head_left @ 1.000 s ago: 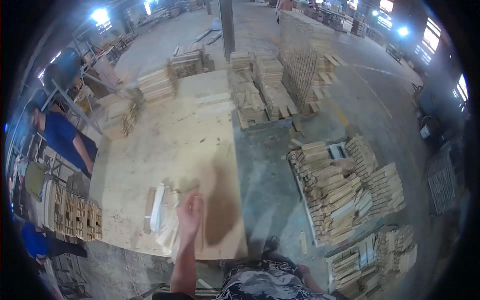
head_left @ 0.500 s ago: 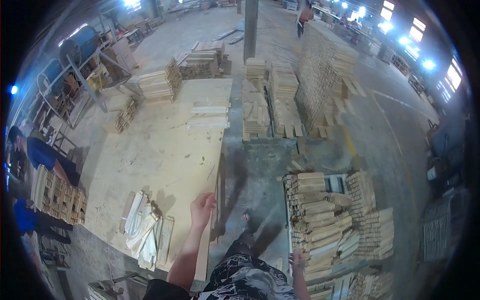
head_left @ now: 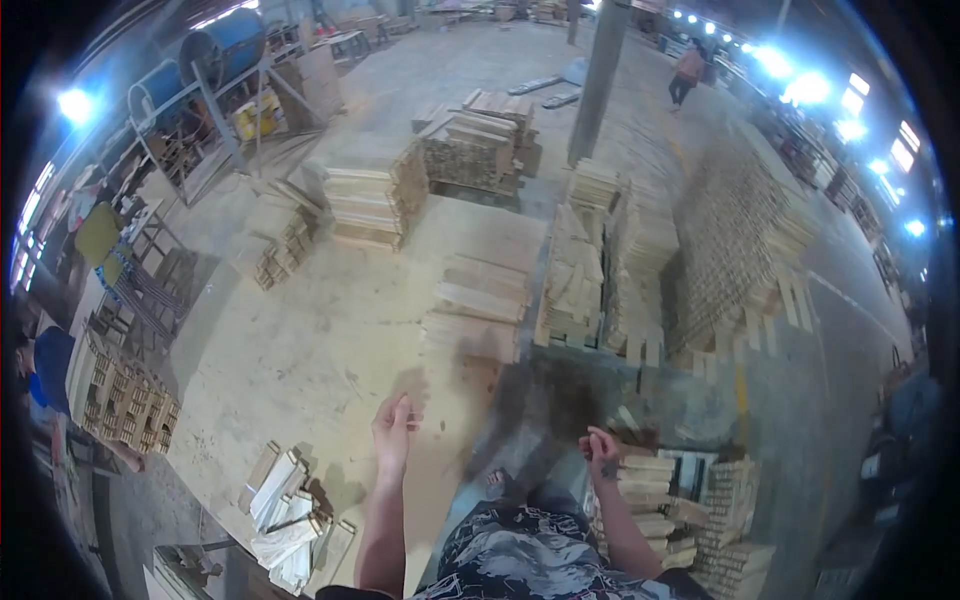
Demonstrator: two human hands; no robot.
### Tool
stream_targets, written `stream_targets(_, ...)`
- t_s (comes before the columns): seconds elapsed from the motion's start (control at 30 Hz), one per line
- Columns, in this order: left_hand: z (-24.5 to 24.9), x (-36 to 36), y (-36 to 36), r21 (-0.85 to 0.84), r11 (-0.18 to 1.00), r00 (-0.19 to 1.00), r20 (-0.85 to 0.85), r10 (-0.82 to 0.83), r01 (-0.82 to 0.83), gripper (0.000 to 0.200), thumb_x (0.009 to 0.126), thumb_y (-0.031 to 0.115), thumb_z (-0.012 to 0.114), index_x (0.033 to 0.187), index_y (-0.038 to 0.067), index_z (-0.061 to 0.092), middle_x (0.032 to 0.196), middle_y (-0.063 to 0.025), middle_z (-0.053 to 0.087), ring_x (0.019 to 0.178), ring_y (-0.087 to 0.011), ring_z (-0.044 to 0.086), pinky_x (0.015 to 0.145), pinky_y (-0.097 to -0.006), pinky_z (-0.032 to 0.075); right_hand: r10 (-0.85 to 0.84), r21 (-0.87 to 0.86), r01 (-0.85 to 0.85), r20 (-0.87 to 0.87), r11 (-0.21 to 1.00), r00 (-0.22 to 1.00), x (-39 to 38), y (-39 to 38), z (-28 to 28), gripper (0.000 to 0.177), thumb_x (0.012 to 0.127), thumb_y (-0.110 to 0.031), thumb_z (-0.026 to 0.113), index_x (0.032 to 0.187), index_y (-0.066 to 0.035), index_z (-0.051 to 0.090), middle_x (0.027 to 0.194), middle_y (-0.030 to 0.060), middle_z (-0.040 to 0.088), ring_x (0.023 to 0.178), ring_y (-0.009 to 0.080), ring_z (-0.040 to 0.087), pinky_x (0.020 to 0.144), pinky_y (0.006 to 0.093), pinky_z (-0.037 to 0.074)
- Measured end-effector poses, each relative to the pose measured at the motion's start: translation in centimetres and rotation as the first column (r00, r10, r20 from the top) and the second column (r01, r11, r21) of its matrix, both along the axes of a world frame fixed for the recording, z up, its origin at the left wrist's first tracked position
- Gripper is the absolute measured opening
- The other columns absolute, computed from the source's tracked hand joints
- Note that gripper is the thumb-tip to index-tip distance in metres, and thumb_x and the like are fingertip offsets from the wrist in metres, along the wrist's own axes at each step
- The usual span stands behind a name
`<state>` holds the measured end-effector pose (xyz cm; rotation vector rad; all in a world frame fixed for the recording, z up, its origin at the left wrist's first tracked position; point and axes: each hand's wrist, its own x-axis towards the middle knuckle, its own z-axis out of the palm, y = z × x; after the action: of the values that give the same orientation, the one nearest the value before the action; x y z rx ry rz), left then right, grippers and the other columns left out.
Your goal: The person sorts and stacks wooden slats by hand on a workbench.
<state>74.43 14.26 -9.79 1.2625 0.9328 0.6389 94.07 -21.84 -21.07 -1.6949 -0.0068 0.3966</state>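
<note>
My left hand (head_left: 397, 425) hangs over the large pale board table, its fingers loosely curled and apart, holding nothing. It is nearest to a row of flat wooden slats (head_left: 475, 305) lying farther along the board. My right hand (head_left: 602, 450) is above the floor gap and the near right stack of wooden pieces (head_left: 645, 500). Its fingers are bent with small gaps, and no object shows in them. A loose pile of pale wood strips (head_left: 285, 510) lies on the board, left of my left forearm.
The board table (head_left: 320, 370) runs ahead on the left. Tall wood stacks (head_left: 735, 240) and lower ones (head_left: 375, 195) stand ahead, near a pillar (head_left: 600, 85). Another person (head_left: 50, 365) is at the left behind stacked wood (head_left: 120, 395); a person (head_left: 687, 72) is far off.
My view has moved forward and turned left, so the slats on the board are closer. My right hand has risen from beside the right stack. Both hands stay without any object.
</note>
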Motion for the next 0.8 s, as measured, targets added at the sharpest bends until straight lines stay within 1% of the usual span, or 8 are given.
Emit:
stream_targets(0.2,-0.1,0.8,4.4,-0.085,0.948,0.952,-0.037,0.304,-0.306,0.052,0.104,0.039,0.055,0.139,0.001,0.051,0.118,-0.0162,0.067,0.101,-0.0228,0.067,0.08,-0.0356,0.057,0.216,0.188,-0.215,0.016,0.958,0.976,11.2,16.8,4.8,0.029,0.104,-0.023,0.057,0.126,-0.006,0.062,0.099,0.006,0.071,0.083,0.014,0.067,0.072,0.027,0.055)
stream_targets(0.33,-0.3,4.7,8.5,-0.076,0.916,0.92,-0.037,0.391,-0.393,0.062,0.103,0.047,0.052,0.147,0.004,0.044,0.131,-0.0207,0.06,0.118,-0.0284,0.061,0.089,-0.0424,0.056,0.365,0.266,-0.352,-0.001,0.898,0.931,17.5,28.1,4.3,0.031,0.104,-0.025,0.058,0.129,-0.007,0.06,0.109,0.007,0.069,0.093,0.0149,0.067,0.075,0.0273,0.055)
stream_targets(0.4,0.2,8.1,11.3,-0.052,0.903,0.904,-0.032,0.426,-0.427,0.066,0.103,0.05,0.05,0.15,0.005,0.041,0.136,-0.0214,0.057,0.124,-0.0301,0.058,0.093,-0.0448,0.054,0.471,0.273,-0.447,-0.028,0.852,0.882,20.7,34.1,4.0,0.036,0.103,-0.031,0.059,0.132,-0.009,0.059,0.118,0.0078,0.068,0.101,0.0169,0.066,0.082,0.031,0.055)
stream_targets(0.47,-0.2,12.2,14.5,-0.068,0.896,0.899,-0.022,0.438,-0.438,0.071,0.103,0.054,0.049,0.152,0.005,0.038,0.141,-0.0222,0.054,0.128,-0.0312,0.055,0.096,-0.0465,0.052,0.565,0.35,-0.523,-0.022,0.777,0.825,22.9,40.3,4.3,0.038,0.103,-0.033,0.06,0.133,-0.01,0.059,0.121,0.0076,0.068,0.103,0.0177,0.066,0.084,0.0329,0.054)
stream_targets(0.5,-0.3,14.3,16.2,-0.073,0.895,0.898,-0.024,0.44,-0.44,0.074,0.102,0.056,0.049,0.154,0.005,0.036,0.143,-0.0226,0.052,0.13,-0.0317,0.054,0.098,-0.0474,0.052,0.621,0.377,-0.558,-0.058,0.739,0.782,24.0,43.5,4.8,0.041,0.102,-0.035,0.06,0.135,-0.01,0.058,0.127,0.0071,0.066,0.112,0.0172,0.063,0.088,0.0331,0.052)
stream_targets(0.6,-0.4,21.7,22.1,-0.117,0.904,0.911,-0.049,0.409,-0.412,0.083,0.1,0.063,0.047,0.157,0.005,0.03,0.149,-0.0231,0.046,0.135,-0.0325,0.049,0.101,-0.0483,0.05,0.656,0.386,-0.621,0.052,0.682,0.753,25.7,53.3,4.6,0.044,0.102,-0.033,0.061,0.138,-0.008,0.054,0.132,0.0074,0.062,0.119,0.0168,0.058,0.095,0.0314,0.048)
stream_targets(0.67,0.1,26.1,26.0,-0.1,0.923,0.928,-0.066,0.366,-0.371,0.088,0.099,0.066,0.046,0.159,0.006,0.023,0.153,-0.024,0.041,0.139,-0.0338,0.044,0.105,-0.0492,0.047,0.685,0.46,-0.633,0.071,0.623,0.725,26.0,59.6,2.7,0.053,0.102,-0.03,0.062,0.145,-0.006,0.044,0.139,0.0095,0.056,0.126,0.0188,0.053,0.101,0.0318,0.044)
stream_targets(0.8,2.0,32.9,32.5,-0.151,0.917,0.929,-0.091,0.358,-0.368,0.1,0.093,0.075,0.047,0.16,0.005,0.021,0.157,-0.0241,0.035,0.142,-0.0361,0.04,0.107,-0.0526,0.043,0.682,0.655,-0.525,0.022,0.543,0.731,23.8,64.7,3.4,0.07,0.101,-0.025,0.063,0.155,-0.004,0.023,0.149,0.0158,0.044,0.134,0.0236,0.046,0.11,0.0342,0.037)
